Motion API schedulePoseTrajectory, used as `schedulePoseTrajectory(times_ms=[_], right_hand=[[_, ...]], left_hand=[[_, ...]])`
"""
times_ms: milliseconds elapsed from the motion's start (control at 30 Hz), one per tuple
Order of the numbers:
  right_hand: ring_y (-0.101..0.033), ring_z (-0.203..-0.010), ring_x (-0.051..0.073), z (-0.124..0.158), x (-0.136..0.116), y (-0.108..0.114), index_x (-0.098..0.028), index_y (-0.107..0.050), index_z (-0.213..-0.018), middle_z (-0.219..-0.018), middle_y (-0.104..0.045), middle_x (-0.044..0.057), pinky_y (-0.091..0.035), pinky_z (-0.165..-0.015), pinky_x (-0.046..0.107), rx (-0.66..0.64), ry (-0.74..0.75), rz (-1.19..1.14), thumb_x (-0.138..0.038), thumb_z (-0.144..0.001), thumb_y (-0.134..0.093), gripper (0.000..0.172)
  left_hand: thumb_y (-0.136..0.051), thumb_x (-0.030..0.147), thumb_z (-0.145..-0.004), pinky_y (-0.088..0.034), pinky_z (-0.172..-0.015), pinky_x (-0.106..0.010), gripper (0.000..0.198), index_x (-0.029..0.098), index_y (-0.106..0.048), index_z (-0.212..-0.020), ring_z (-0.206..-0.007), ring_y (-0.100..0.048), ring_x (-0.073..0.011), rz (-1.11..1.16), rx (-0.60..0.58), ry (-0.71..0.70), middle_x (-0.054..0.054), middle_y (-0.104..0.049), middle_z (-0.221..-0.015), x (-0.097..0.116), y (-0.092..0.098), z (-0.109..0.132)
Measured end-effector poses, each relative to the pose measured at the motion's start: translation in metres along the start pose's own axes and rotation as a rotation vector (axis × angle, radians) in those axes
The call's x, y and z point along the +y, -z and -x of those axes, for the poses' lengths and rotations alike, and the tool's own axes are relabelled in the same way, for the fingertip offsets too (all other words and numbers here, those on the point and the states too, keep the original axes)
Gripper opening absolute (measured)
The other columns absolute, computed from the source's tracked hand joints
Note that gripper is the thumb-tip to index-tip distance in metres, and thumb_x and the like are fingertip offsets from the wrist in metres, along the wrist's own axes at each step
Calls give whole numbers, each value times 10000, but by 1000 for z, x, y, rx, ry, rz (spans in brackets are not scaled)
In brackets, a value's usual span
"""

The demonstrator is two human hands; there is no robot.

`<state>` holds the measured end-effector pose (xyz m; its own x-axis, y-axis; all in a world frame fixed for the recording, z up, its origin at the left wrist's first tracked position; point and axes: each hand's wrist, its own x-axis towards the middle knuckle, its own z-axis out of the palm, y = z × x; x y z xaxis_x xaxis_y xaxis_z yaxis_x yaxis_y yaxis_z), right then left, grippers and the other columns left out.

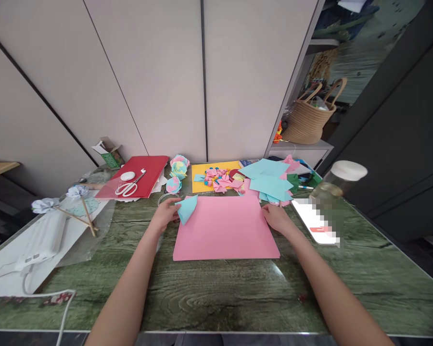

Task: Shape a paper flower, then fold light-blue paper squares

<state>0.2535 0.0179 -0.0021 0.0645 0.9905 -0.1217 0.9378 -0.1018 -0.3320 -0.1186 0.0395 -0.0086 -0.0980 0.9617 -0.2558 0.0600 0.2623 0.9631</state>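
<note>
A stack of pink paper (229, 230) lies flat on the green wood-grain table in front of me. My left hand (165, 214) is at its upper left corner, with the fingers closed on a small folded piece of light blue paper (187, 209). That piece overlaps the pink sheets. At the stack's right edge, near the upper corner, my right hand (275, 217) rests with bent fingers against the paper. Its fingertips are partly hidden, so I cannot tell whether it pinches a sheet.
Behind the stack are a yellow sheet (198, 186) with small pink folded pieces and light blue sheets (270, 185). White scissors (127, 189) lie on a red folder (149, 175). Paper flowers (179, 168) stand beside it. To the right are a phone (312, 221) and a lidded jar (332, 185).
</note>
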Motion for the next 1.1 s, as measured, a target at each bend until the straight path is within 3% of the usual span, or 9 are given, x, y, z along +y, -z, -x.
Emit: schedulePoseTrajectory(times_ms=[200,400,667,933,1100], right_hand=[[-593,-704,209,-6,5,-4,-141,-597,-670,-710,-648,99,-371,-630,276,-23,0,-50,-242,-805,-356,294],[-565,-912,231,-8,5,-12,-132,-557,-908,-925,-637,126,-359,-764,300,83,-6,-122,-190,-804,-372,220],[-563,-935,231,-10,6,-9,-139,-559,-989,-894,-645,107,-355,-832,329,90,-20,-307,-189,-792,-397,260],[-583,-633,164,-8,13,-9,-129,-605,-784,-702,-639,42,-418,-532,239,-66,-18,-649,-234,-746,-435,203],[-584,-582,133,-3,10,-1,-136,-578,-809,-692,-636,42,-446,-501,220,-187,-55,-882,-226,-734,-496,143]], left_hand=[[-662,266,-649,-502,-574,-248,367,184,-575,-996,-607,-597,-122,7,-3,13,-12,-593,-725,-3,2,-3],[-660,243,-661,-505,-574,-248,359,184,-577,-1005,-607,-605,-129,20,-8,26,-20,-594,-712,-4,2,-3],[-655,231,-666,-500,-543,-235,328,193,-582,-984,-568,-590,-114,43,-9,43,-11,-577,-695,-3,3,-2],[-660,237,-664,-496,-516,-218,353,180,-575,-1002,-547,-579,-98,50,-6,52,-13,-582,-718,-1,4,-2],[-671,247,-656,-501,-520,-216,363,188,-570,-1000,-570,-590,-99,63,-31,63,-10,-592,-746,0,7,-1]])
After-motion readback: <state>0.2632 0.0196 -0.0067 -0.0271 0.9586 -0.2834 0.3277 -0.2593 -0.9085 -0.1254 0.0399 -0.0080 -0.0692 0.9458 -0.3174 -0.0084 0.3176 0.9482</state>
